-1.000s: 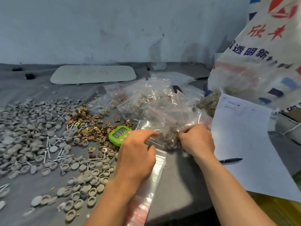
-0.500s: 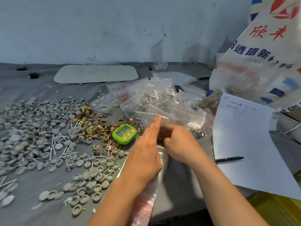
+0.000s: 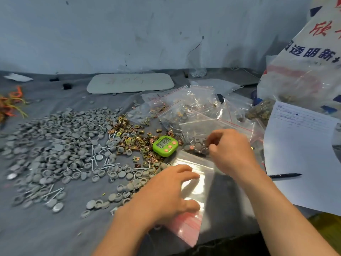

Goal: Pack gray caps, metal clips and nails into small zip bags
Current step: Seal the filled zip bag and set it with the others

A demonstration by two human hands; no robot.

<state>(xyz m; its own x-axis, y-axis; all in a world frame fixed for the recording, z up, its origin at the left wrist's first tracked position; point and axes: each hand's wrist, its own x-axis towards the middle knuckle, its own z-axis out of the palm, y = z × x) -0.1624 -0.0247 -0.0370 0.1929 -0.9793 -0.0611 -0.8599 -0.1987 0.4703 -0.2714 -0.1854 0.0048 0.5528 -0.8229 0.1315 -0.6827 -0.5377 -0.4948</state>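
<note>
We see the stack of empty zip bags [image 3: 198, 183] at lower centre of the worktop [image 3: 55, 233]. Its long axis runs nearly up the frame and its red zip end points at the bottom edge. Our left hand [image 3: 166, 193] rests on it, fingers spread and relaxed. Our right hand [image 3: 230, 150], at centre right, has its fingers curled at a filled bag [image 3: 196, 145]; we cannot tell if they pinch it. Gray caps [image 3: 55, 145], metal clips [image 3: 132, 137] and nails [image 3: 103, 157] lie loose at left, beside a green timer [image 3: 165, 145].
</note>
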